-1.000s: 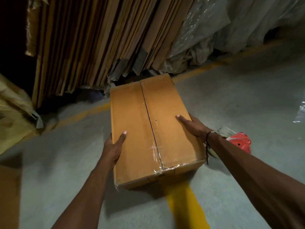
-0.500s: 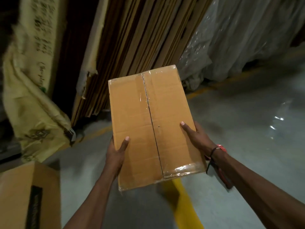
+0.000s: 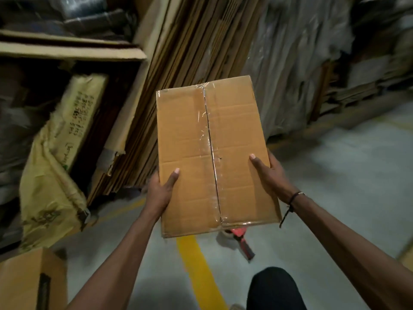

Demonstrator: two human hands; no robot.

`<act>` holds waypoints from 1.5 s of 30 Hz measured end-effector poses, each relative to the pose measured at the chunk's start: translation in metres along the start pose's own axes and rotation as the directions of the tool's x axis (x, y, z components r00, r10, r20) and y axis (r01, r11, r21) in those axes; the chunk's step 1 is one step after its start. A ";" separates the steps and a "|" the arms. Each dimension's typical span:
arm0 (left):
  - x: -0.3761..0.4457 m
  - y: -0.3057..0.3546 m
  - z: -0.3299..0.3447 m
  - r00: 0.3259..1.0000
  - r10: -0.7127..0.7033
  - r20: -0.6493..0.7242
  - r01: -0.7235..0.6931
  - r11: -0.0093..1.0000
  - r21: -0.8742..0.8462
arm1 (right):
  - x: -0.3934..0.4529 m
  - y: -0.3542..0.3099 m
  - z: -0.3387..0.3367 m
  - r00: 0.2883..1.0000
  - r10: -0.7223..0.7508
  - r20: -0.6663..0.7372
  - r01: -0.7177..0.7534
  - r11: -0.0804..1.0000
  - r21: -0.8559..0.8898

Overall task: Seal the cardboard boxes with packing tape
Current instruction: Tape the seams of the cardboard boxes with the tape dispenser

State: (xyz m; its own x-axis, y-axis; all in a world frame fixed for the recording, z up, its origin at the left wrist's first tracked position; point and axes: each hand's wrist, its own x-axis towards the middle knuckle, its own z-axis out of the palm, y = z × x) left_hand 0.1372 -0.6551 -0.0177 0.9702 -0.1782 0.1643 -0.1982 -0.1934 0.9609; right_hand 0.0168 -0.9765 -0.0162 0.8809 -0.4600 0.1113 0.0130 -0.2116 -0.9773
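Observation:
A brown cardboard box (image 3: 232,135) is held up in the air in front of me, its top flaps closed and clear tape running along the centre seam. My left hand (image 3: 159,191) grips its left side, thumb lying on the top face. My right hand (image 3: 271,176) grips the right side, thumb on top too. A red tape dispenser (image 3: 240,239) lies on the floor just below the box's near edge, partly hidden by it.
Flattened cardboard sheets (image 3: 190,41) lean upright behind the box. A yellow sack (image 3: 55,175) slumps at the left, and another cardboard box (image 3: 26,280) stands at the lower left. A yellow floor line (image 3: 196,267) runs under me. My knee (image 3: 274,287) shows at the bottom.
Both hands have lifted the box off the floor and raised it higher toward me. The tape dispenser stayed on the floor, now below the box.

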 end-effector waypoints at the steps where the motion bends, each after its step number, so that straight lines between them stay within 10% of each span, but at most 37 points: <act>1: -0.003 0.016 0.009 0.999 0.022 0.027 -0.022 1.000 -0.002 | -0.007 -0.007 -0.018 1.000 -0.003 -0.020 0.003 1.000 0.000; 15: -0.051 0.134 0.162 0.950 0.114 0.291 -0.102 0.993 -0.055 | -0.120 -0.058 -0.208 0.939 -0.013 -0.342 0.003 1.000 -0.030; 28: -0.068 0.161 0.286 0.758 0.132 0.638 -0.149 0.989 -0.028 | -0.196 -0.030 -0.313 0.788 0.092 -0.609 -0.107 0.994 0.012; 45: -0.151 0.084 0.647 0.339 -0.010 0.941 0.018 1.000 0.004 | -0.238 0.173 -0.565 0.340 0.285 -0.896 -0.533 0.844 0.066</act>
State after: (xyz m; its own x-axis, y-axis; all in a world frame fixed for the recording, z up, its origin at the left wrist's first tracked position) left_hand -0.1157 -1.2689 -0.1065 0.2001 -0.9660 -0.1635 -0.1817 -0.2006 0.9627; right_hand -0.4580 -1.3903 -0.1099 -0.1203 -0.9896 -0.0793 -0.4269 0.1237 -0.8958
